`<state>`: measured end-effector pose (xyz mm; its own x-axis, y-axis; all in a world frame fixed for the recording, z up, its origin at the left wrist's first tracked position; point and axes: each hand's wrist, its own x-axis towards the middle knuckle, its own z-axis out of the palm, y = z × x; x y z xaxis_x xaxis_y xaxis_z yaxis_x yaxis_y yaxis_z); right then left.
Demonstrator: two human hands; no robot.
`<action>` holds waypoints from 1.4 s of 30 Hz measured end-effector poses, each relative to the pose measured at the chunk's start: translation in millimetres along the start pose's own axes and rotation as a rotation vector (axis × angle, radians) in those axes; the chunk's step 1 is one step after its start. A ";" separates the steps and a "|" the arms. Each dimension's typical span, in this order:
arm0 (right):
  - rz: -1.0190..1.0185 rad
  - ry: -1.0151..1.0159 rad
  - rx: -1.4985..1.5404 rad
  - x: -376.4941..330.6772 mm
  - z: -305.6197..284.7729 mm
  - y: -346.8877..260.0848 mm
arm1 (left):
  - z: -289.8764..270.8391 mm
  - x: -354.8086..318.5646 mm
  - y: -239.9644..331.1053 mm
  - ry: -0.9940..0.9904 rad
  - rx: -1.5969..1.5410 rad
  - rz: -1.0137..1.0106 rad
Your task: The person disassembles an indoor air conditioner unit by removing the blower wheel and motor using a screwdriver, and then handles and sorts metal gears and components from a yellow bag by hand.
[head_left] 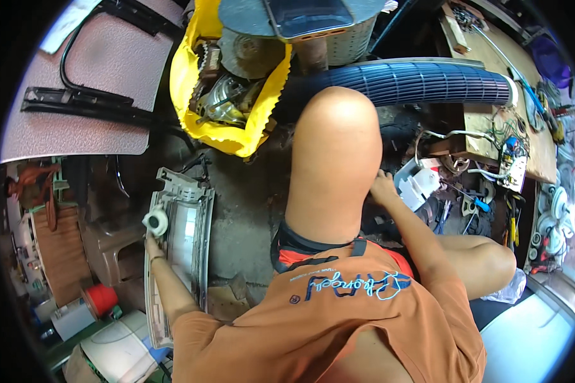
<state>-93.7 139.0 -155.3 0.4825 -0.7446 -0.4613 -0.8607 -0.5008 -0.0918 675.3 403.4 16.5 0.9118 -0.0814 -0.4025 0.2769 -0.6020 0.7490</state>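
On the left, my left hand is closed round a small white round plastic piece with a hole in its face. It is over the near side of a long pale grey plastic casing, which lies lengthwise on the floor. My right hand is low beside my raised knee, next to a white plastic bracket-like part. The knee partly hides its fingers, so I cannot make out whether they grip anything.
A yellow bag of metal parts stands ahead. Behind my knee lies a long dark-blue ribbed blower wheel. A phone rests on a round stand. Hand tools and wires lie right. A pinkish-grey chair stands far left.
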 end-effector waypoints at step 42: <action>-0.028 0.639 0.895 -54.6 -78.4 -8.1 | 352.3 -405.4 -87.0 -1.453 0.591 1.009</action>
<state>-100.3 149.1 -60.2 0.2766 -0.9585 0.0688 -0.5307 -0.2120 -0.8206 174.8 208.9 -70.9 -0.3839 -0.8750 -0.2950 -0.5532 -0.0378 0.8322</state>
